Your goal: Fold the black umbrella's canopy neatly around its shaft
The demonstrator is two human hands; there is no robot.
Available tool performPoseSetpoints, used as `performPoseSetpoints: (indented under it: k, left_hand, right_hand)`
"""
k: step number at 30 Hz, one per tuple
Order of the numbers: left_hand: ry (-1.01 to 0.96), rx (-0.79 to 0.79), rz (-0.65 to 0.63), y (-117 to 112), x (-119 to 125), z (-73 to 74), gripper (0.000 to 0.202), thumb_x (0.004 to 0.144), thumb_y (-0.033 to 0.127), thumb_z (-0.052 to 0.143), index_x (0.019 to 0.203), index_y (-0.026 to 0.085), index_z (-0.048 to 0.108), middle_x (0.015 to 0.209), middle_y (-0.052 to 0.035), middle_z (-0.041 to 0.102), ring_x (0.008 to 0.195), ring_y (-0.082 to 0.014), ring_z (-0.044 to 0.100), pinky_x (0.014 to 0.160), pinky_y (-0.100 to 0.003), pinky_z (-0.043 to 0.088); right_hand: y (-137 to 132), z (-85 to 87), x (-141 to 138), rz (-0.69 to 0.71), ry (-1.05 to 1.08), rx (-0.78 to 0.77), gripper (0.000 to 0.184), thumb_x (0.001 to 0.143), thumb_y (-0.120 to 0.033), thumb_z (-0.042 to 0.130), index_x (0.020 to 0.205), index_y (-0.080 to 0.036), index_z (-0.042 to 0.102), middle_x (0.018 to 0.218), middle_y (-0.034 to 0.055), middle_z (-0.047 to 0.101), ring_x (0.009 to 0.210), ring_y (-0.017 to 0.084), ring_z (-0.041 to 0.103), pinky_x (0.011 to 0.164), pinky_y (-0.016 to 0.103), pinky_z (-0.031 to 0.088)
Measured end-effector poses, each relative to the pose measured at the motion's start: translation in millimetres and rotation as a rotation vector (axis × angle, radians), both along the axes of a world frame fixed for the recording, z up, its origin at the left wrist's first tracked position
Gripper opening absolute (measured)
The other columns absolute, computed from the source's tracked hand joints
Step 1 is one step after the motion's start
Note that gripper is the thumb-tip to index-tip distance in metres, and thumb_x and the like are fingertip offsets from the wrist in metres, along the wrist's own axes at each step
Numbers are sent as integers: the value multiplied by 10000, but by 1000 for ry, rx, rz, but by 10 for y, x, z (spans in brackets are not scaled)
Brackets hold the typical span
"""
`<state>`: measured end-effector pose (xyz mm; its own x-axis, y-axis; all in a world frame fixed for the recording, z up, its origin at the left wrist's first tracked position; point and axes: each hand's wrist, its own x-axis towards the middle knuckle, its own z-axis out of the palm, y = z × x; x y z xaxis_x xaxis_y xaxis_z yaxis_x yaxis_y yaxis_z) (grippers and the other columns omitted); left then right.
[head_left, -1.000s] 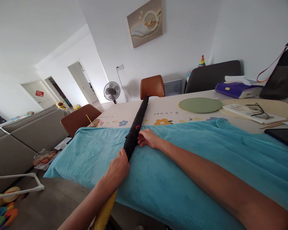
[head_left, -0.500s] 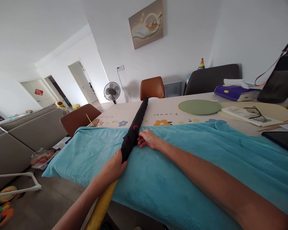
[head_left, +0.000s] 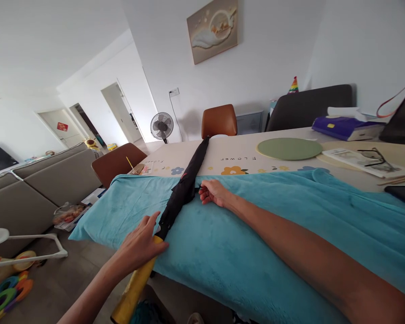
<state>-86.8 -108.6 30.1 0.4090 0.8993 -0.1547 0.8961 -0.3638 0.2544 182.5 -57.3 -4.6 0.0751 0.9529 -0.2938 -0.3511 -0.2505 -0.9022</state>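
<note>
A long black folded umbrella (head_left: pixel 188 176) lies along the table, half on the teal blanket (head_left: pixel 256 234), its tip pointing at the far chair. Its gold handle (head_left: pixel 135 283) sticks out past the near table edge. My left hand (head_left: pixel 138 245) wraps around the shaft where the black fabric meets the handle, forefinger lifted. My right hand (head_left: pixel 213 192) rests on the blanket beside the umbrella's bunched fabric, fingers curled against it.
A green round mat (head_left: pixel 289 148), papers with glasses (head_left: pixel 364 158), a purple box (head_left: pixel 346 127) and a dark tablet (head_left: pixel 403 194) lie at the right. Brown chairs (head_left: pixel 219 120) stand around the table. A grey sofa (head_left: pixel 37 184), a fan (head_left: pixel 161 126) and floor toys (head_left: pixel 6 292) are left.
The umbrella has slid toward me, so more gold handle shows past the edge. My left hand moved down the shaft. My right hand shifted slightly along the fabric.
</note>
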Motion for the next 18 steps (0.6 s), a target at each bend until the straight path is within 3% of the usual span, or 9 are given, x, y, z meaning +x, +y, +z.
performPoseSetpoints:
  k: [4, 8, 11, 12, 14, 18]
  left_hand:
    - [-197, -66, 114, 50, -157, -82, 750, 733, 529, 489, 1365, 181, 283, 1117, -100, 497, 828, -199, 554, 717, -323, 435]
    - [-523, -417, 286, 120, -309, -29, 730, 720, 580, 533, 1320, 214, 336, 1172, -112, 495, 840, -202, 591, 656, -298, 494]
    - [-660, -620, 403, 203, -449, 34, 738, 712, 583, 553, 1312, 211, 337, 1148, -126, 523, 826, -224, 611, 595, -311, 516]
    - [-650, -612, 422, 231, -498, 42, 732, 719, 596, 536, 1304, 200, 345, 1125, -127, 537, 840, -233, 611, 608, -319, 518]
    - [-518, -453, 419, 263, -582, 38, 707, 742, 637, 465, 1273, 179, 378, 1100, -123, 549, 880, -244, 603, 658, -332, 509]
    - [0, 11, 273, 113, -615, 8, 681, 757, 646, 405, 1243, 169, 407, 1163, -121, 505, 912, -263, 577, 701, -366, 464]
  right_hand:
    - [-24, 1, 14, -9, 44, 22, 138, 767, -125, 413, 653, -136, 490, 546, 25, 563, 381, 123, 521, 348, 273, 474]
    - [-26, -12, 32, -25, 84, 50, 128, 773, -146, 421, 660, -147, 480, 550, 15, 556, 397, 123, 520, 358, 279, 481]
    - [-18, -26, 45, -40, 111, 67, 137, 784, -167, 423, 654, -158, 462, 558, 14, 558, 402, 121, 516, 369, 285, 487]
    - [-16, -30, 48, -43, 117, 69, 141, 787, -172, 426, 650, -159, 458, 560, 17, 561, 403, 121, 516, 371, 287, 489]
    - [-14, -35, 50, -49, 128, 72, 150, 795, -185, 436, 649, -158, 458, 566, 22, 565, 406, 123, 518, 374, 291, 492]
    - [-25, -24, 42, -63, 137, 78, 153, 804, -197, 453, 657, -154, 465, 566, 18, 565, 415, 121, 522, 383, 287, 497]
